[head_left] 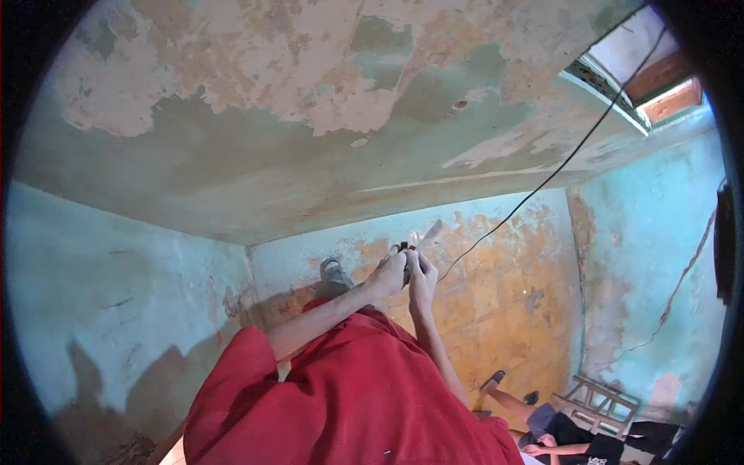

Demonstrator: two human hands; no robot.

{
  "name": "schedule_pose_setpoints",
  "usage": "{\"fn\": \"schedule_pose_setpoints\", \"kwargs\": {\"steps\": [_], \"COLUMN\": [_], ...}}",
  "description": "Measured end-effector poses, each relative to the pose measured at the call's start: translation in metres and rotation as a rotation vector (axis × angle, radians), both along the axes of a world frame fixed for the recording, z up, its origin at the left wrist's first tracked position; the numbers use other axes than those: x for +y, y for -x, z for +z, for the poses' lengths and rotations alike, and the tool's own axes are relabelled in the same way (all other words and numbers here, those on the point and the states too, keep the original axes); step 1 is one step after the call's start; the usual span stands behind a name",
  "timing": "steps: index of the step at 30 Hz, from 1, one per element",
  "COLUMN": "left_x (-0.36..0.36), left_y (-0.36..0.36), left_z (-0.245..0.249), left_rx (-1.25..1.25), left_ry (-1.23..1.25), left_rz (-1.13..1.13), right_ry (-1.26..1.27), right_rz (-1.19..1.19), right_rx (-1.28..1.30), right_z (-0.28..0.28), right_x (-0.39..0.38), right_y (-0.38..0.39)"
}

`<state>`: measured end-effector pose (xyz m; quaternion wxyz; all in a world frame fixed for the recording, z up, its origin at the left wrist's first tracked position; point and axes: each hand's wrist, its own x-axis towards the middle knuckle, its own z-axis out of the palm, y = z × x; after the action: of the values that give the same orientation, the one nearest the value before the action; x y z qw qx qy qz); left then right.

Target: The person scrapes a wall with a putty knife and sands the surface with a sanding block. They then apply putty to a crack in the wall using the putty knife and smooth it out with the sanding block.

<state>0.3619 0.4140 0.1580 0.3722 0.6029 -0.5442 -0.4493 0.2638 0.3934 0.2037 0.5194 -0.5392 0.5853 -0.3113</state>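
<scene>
My two hands meet in front of the red shirt, near the middle of the head view. My left hand (387,275) is closed with its fingers bent round a small dark object (404,246). Pressed close beside it, my right hand (421,280) pinches at the same spot. A pale, blurred strip (432,234) sticks out above the fingertips, up and to the right. From the upper right a black cable (511,212) runs down to my right hand. I cannot tell what the dark object is, as the fingers cover most of it.
One grey shoe (332,271) of mine shows beyond my left forearm. At the lower right sits another person (566,435) in dark clothes, beside a wooden frame (597,403). Peeling walls surround an orange, worn floor (496,310). A window opening (651,77) is at the upper right.
</scene>
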Motion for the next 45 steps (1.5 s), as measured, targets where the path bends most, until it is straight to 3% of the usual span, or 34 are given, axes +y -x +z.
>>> {"fn": "schedule_pose_setpoints", "kwargs": {"steps": [2, 7, 9, 11, 12, 14, 15, 20, 22, 23, 24, 26, 27, 29, 32, 33, 35, 39, 40, 42, 45], "left_x": [-0.012, -0.02, -0.028, -0.033, -0.034, -0.028, -0.027, -0.022, -0.016, -0.016, -0.02, -0.022, -0.02, -0.026, -0.044, -0.047, -0.053, -0.088, -0.092, -0.108, -0.137], "left_y": [-0.001, -0.026, -0.036, -0.04, -0.055, -0.064, -0.066, -0.063, -0.047, -0.036, -0.024, 0.01, 0.025, 0.055, 0.106, 0.114, 0.134, 0.137, 0.135, 0.134, 0.138], "left_z": [-0.026, -0.002, -0.009, -0.022, -0.018, -0.033, -0.039, -0.032, -0.068, -0.082, -0.056, -0.071, -0.079, -0.091, -0.09, -0.094, -0.107, -0.124, -0.125, -0.119, -0.154], "left_rx": [-0.085, -0.059, -0.003, 0.04, 0.101, 0.038, -0.031, 0.236, 0.143, 0.035, 0.146, 0.222, 0.296, 0.348, 0.643, 0.638, 0.76, 0.795, 0.96, 1.044, 1.071], "left_ry": [0.078, -0.073, -0.105, -0.207, -0.327, -0.19, -0.054, -0.188, -0.091, 0.002, -0.007, -0.007, 0.017, 0.006, 0.219, 0.225, -0.055, 0.048, 0.047, 0.051, 0.0], "left_rz": [0.06, 0.111, 0.163, 0.402, 0.365, 0.491, 0.599, 0.833, 0.997, 1.105, 1.221, 1.36, 1.453, 1.542, 1.82, 1.836, 1.803, 1.842, 1.792, 1.834, 1.836], "right_ry": [0.042, -0.024, -0.055, -0.284, -0.257, -0.303, -0.34, -0.515, -0.491, -0.62, -0.591, -0.657, -0.562, -0.836, -0.859, -0.858, -0.827, -0.73, -0.706, -0.672, -0.621], "right_rz": [-0.047, 0.047, 0.07, -0.08, -0.039, -0.026, 0.008, 0.211, 0.166, 0.109, 0.118, 0.196, 0.448, 0.163, 0.131, 0.148, 0.227, 0.373, 0.424, 0.509, 0.624], "right_rx": [-0.055, 0.073, -0.025, -0.253, -0.226, -0.203, -0.157, 0.086, 0.168, 0.244, 0.282, 0.452, 0.669, 0.546, 0.526, 0.53, 0.557, 0.639, 0.669, 0.72, 0.768], "right_z": [-0.008, -0.04, -0.05, -0.047, -0.065, -0.089, -0.094, -0.181, -0.24, -0.259, -0.275, -0.262, -0.322, -0.3, -0.304, -0.276, -0.248, -0.217, -0.214, -0.204, -0.213], "right_x": [-0.013, -0.048, -0.067, -0.082, -0.093, -0.124, -0.139, -0.221, -0.246, -0.261, -0.272, -0.281, -0.306, -0.319, -0.344, -0.353, -0.335, -0.354, -0.367, -0.382, -0.406], "right_y": [-0.008, -0.017, -0.017, -0.02, -0.009, 0.009, 0.015, 0.091, 0.132, 0.151, 0.169, 0.208, 0.265, 0.291, 0.367, 0.375, 0.364, 0.391, 0.396, 0.409, 0.429]}}
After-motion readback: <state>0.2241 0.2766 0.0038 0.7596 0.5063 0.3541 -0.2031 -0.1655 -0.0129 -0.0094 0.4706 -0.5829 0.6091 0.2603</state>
